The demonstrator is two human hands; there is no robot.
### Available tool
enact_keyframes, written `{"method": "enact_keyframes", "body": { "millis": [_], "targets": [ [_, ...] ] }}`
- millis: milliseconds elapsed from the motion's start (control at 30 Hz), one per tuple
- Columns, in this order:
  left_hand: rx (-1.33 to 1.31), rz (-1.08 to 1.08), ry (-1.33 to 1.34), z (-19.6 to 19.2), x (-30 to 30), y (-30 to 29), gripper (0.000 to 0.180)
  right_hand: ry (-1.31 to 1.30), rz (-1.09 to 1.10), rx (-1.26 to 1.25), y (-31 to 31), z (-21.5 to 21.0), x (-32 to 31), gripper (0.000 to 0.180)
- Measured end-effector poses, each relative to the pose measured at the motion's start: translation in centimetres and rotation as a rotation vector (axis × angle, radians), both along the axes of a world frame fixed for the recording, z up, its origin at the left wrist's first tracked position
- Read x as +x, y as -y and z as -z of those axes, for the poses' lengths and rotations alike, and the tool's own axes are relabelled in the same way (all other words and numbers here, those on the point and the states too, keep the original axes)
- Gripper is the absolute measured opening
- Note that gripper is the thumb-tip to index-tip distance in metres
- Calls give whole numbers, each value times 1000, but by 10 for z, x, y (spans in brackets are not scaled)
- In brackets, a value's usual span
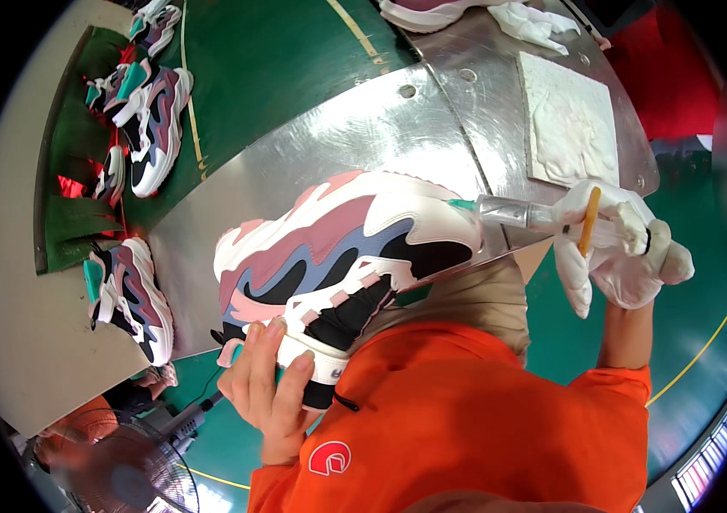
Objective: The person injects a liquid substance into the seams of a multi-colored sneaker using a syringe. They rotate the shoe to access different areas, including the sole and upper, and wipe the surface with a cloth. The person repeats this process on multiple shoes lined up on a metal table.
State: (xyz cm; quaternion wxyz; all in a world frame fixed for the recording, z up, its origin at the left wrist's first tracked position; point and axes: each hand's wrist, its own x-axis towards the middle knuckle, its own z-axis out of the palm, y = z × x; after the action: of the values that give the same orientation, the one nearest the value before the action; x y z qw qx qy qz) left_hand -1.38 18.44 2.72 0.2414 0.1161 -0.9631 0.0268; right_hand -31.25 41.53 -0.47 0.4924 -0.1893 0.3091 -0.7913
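Observation:
My left hand (268, 386) is bare and grips the heel of a chunky sneaker (342, 248) in white, pink, mauve, blue and black, held on its side over my lap. My right hand (616, 248) wears a white glove and holds a clear syringe-like applicator (509, 212) with a green tip touching the sneaker's toe end. A yellow stick (589, 221) is also pinched in that gloved hand.
A shiny metal worktable (329, 137) lies ahead with a white moulded pad (570, 120) on its right part. Several matching sneakers (151, 115) ride a green conveyor belt (269, 60) at left. A fan (115, 470) stands at lower left.

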Motion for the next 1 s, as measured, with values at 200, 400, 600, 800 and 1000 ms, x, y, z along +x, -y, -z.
{"method": "enact_keyframes", "body": {
  "millis": [200,400,600,800,1000],
  "targets": [
    [-42,6,27,4,-1,1,56,87,106,-63,-8,29,15,97],
    [-44,-7,30,-1,-5,-4,56,147,184,-110,-13,41,36,95],
    [-12,-24,-23,2,-7,-6,52,170,256,-139,-18,39,57,93],
    [8,9,-48,2,-9,-6,52,162,299,-144,-21,30,73,91],
    [11,9,-24,1,-5,-4,49,93,284,-81,-18,9,77,88]
  ]
}}
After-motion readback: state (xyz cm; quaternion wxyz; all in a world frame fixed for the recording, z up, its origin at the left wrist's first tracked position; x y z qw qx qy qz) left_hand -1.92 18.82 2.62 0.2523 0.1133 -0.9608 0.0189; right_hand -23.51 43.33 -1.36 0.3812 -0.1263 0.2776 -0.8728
